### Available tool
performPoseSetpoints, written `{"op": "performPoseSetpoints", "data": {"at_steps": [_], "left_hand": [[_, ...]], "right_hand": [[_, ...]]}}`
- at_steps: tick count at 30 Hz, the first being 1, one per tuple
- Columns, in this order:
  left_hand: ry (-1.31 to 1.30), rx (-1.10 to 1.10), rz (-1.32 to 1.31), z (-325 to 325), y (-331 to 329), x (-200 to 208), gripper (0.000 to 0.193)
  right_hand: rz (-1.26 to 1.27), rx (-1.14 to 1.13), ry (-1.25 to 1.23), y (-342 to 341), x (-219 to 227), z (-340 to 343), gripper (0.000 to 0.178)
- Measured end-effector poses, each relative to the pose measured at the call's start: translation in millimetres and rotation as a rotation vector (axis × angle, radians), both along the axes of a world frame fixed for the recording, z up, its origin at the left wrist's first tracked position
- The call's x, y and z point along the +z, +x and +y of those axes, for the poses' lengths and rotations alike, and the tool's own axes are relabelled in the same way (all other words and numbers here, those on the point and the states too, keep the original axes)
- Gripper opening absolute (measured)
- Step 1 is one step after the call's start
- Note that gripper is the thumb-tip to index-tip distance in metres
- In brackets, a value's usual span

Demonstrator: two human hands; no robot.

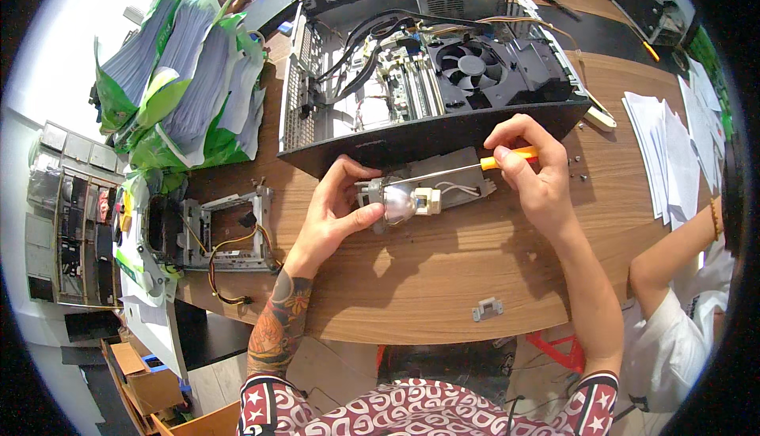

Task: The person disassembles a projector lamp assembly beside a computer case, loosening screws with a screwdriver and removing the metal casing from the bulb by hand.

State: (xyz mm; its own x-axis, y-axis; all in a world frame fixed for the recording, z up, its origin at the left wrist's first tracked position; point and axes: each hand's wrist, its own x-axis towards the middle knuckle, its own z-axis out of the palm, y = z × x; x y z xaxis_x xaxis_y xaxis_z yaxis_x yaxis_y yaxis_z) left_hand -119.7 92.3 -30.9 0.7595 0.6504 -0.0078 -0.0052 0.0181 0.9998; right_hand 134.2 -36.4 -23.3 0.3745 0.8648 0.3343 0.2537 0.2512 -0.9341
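Between the thumb and fingers of my left hand (pixel 339 202) is a projector lamp (pixel 398 203), with a shiny round reflector, a cream ceramic end and white wires. My right hand (pixel 532 173) grips the orange handle of a screwdriver (pixel 507 157). Its long thin shaft points left, with the tip close to the lamp's frame by my left fingers; whether it touches a screw is too small to tell. Beneath the wires lies a flat grey metal plate (pixel 455 173). Just beyond my hands stands an open computer case (pixel 380 144) with a black fan (pixel 473 65) inside.
A metal bracket with cables (pixel 226 230) lies left on the wooden table (pixel 396 301), near green-wrapped paper stacks (pixel 182 79). A small metal piece (pixel 488 308) is near the front edge. Loose screws (pixel 583 177) and papers (pixel 661 151) lie right. Another person's arm (pixel 673 254) reaches in there.
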Motion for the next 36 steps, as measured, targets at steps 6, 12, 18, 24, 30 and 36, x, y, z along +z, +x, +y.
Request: {"op": "performPoseSetpoints", "data": {"at_steps": [6, 12, 18, 24, 30, 36], "left_hand": [[0.003, -0.001, -0.02, 0.4, 1.1, -1.9, 0.046], [0.057, 0.0, 0.003, 0.9, 0.6, -2.6, 0.047], [0.056, -0.002, -0.011, 1.4, 1.3, -2.8, 0.046], [0.05, -0.01, -0.013, 1.7, 0.9, -3.4, 0.045], [0.084, -0.01, 0.0, 1.2, 0.9, -1.0, 0.044], [0.091, -0.015, -0.004, 0.5, 2.3, 1.4, 0.043]], "right_hand": [[0.003, 0.002, -0.018, 0.9, -0.7, 0.6, 0.007], [-0.021, 0.004, 0.011, -0.7, 2.3, -0.5, 0.006], [-0.022, 0.003, 0.015, -0.5, 2.7, -0.9, 0.006], [-0.042, -0.003, 0.032, -1.4, 1.9, -0.3, 0.006], [-0.056, -0.002, 0.029, -0.9, 1.7, 0.3, 0.007], [-0.04, 0.0, 0.023, -0.8, 1.5, 0.8, 0.006]]}}
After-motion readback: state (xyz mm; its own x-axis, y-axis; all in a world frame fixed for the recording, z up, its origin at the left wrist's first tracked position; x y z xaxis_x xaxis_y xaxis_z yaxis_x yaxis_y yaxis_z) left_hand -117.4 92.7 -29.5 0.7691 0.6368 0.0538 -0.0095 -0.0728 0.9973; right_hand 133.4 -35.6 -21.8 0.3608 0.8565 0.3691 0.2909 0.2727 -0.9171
